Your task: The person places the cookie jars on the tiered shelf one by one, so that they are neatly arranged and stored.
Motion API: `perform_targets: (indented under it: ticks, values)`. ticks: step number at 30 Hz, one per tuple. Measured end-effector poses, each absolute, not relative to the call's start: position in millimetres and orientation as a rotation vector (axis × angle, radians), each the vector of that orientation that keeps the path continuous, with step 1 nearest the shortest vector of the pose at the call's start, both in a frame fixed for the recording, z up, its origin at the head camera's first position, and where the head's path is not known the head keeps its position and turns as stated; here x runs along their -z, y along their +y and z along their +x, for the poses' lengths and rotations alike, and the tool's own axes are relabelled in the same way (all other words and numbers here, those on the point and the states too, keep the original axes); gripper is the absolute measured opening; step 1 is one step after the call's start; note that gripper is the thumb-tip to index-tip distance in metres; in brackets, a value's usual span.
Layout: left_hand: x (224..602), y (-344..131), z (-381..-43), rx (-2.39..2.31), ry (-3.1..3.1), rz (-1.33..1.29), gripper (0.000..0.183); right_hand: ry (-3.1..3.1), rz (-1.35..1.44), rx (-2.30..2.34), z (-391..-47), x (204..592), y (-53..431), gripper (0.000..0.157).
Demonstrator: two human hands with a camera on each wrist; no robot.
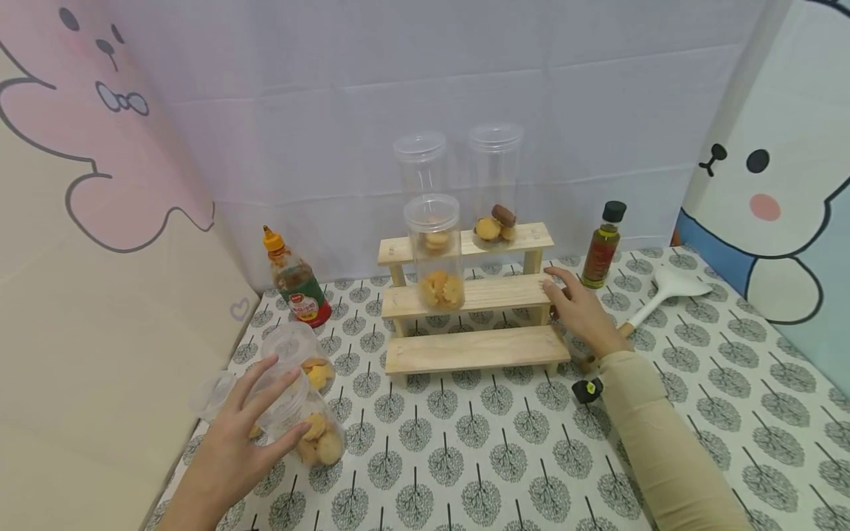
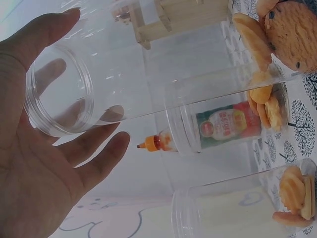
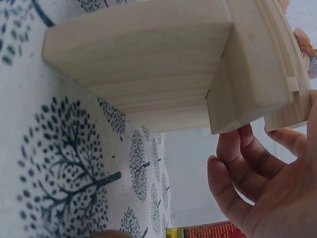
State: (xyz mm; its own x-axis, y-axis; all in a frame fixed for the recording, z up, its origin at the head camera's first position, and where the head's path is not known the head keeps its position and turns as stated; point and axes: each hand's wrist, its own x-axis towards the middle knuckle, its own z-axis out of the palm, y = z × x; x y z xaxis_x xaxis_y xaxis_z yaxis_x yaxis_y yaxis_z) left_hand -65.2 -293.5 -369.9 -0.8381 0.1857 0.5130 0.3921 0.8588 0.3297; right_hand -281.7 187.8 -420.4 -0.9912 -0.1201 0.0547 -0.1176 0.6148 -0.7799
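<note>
My left hand (image 1: 232,435), thumb and fingers spread, is around the lidded top of a clear jar of cookies (image 1: 319,439) at the left. In the left wrist view the fingers show through the jar's clear lid (image 2: 62,89). Two more cookie jars stand close by, one with yellow cookies (image 1: 317,373). My right hand (image 1: 583,313) grips the right end of a three-tier wooden rack (image 1: 478,350) at its middle board. In the right wrist view the fingers (image 3: 233,173) curl behind a wooden upright; the thumb's hold is mostly hidden.
On the rack stand a jar of orange cookies (image 1: 441,289) and two jars on the top tier, one holding a brown cookie (image 1: 504,215). A sauce bottle (image 1: 305,295), an oil bottle (image 1: 600,247), a white spatula (image 1: 671,286) and a small black object (image 1: 587,390) sit around it.
</note>
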Motion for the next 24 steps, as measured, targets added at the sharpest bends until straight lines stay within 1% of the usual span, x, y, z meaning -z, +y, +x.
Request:
perform_targets:
  ticks: [24]
  values:
    - [368.5, -291.9, -67.9, 0.580, -2.521, -0.440, 0.084, 2.819, -0.199, 1.372, -277.4, 417.2, 185.4, 0.066]
